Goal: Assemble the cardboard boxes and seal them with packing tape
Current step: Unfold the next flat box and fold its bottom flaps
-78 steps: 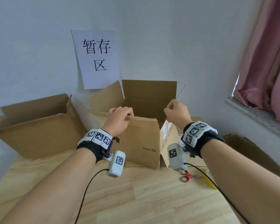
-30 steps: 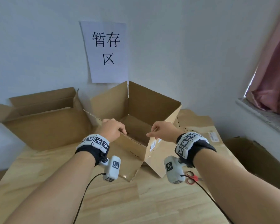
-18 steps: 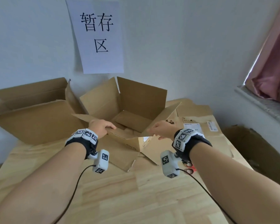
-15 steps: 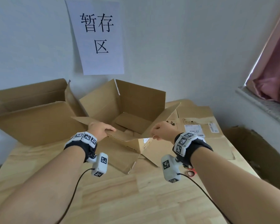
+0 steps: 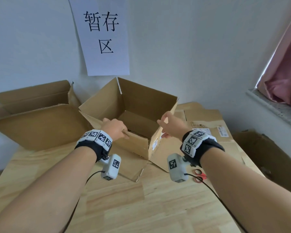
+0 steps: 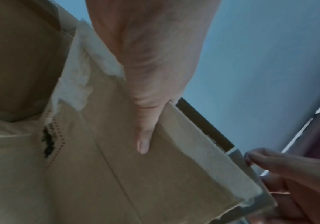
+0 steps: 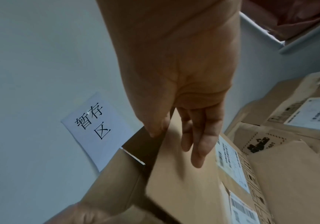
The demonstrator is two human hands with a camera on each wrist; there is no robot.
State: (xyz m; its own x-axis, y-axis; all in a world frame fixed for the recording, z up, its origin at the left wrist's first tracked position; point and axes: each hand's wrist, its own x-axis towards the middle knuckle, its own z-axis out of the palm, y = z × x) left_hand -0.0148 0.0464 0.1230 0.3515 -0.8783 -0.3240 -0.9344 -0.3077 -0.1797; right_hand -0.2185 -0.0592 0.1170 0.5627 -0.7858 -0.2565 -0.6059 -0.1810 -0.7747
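Note:
An open brown cardboard box stands on the wooden table, its top flaps up. My left hand grips the top edge of the near wall. In the left wrist view its thumb lies on the outer face of the box and its fingers go over the edge out of sight. My right hand pinches the right wall at its top edge. Seen from the right wrist, the thumb is on the inner side and the straight fingers lie flat on the outer face of the box. No tape is in view.
A second open box stands at the back left against the wall. Flattened cartons with labels lie to the right, with red scissors beside my right wrist. A paper sign hangs on the wall. A brown box sits beyond the table's right edge.
The box, first held up and half flat, has opened into a square and come down onto the table. Both hands have stayed on its rim, the right one sliding along the right wall.

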